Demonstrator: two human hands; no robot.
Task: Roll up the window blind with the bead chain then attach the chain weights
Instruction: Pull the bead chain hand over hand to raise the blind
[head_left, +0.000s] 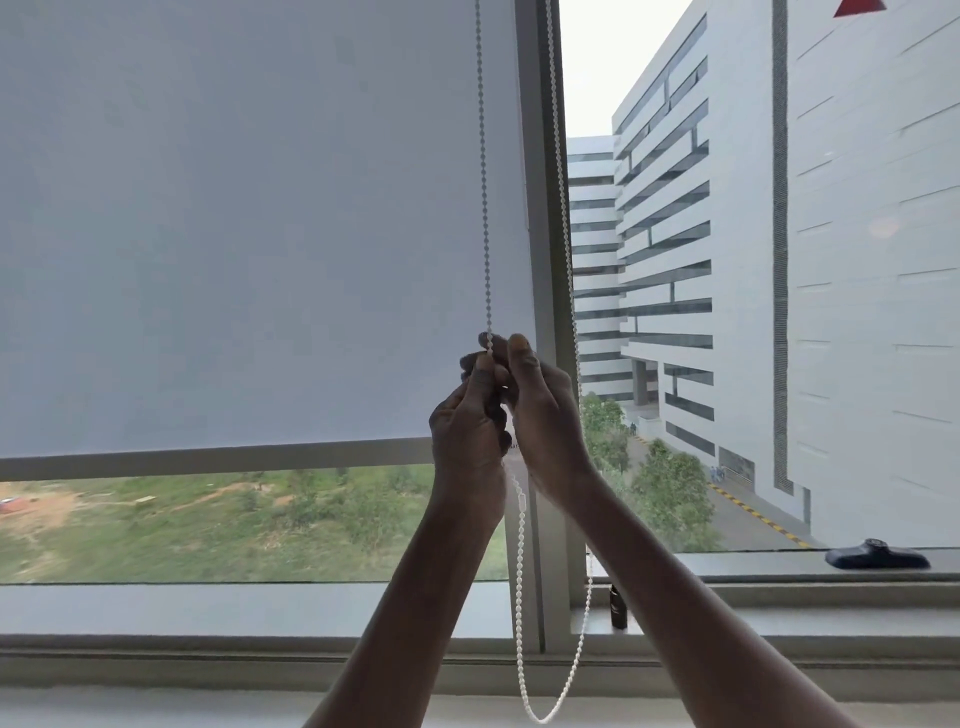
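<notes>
A grey roller blind (234, 223) covers most of the left window pane, and its bottom bar (208, 460) hangs a little above the sill. A white bead chain (484, 208) runs down in front of the blind's right edge. My left hand (470, 421) and my right hand (540, 415) grip this strand together, fingers curled round it, just above the bottom bar. Below the hands the chain carries a small white connector (521, 503) and loops near the sill. The loop's other strand (563, 208) rises along the window frame (540, 156).
A dark window handle (875, 555) lies on the right sill. A small black object (618, 605) stands upright on the ledge beside the frame post. Outside are a white building on the right and a grassy field below the blind.
</notes>
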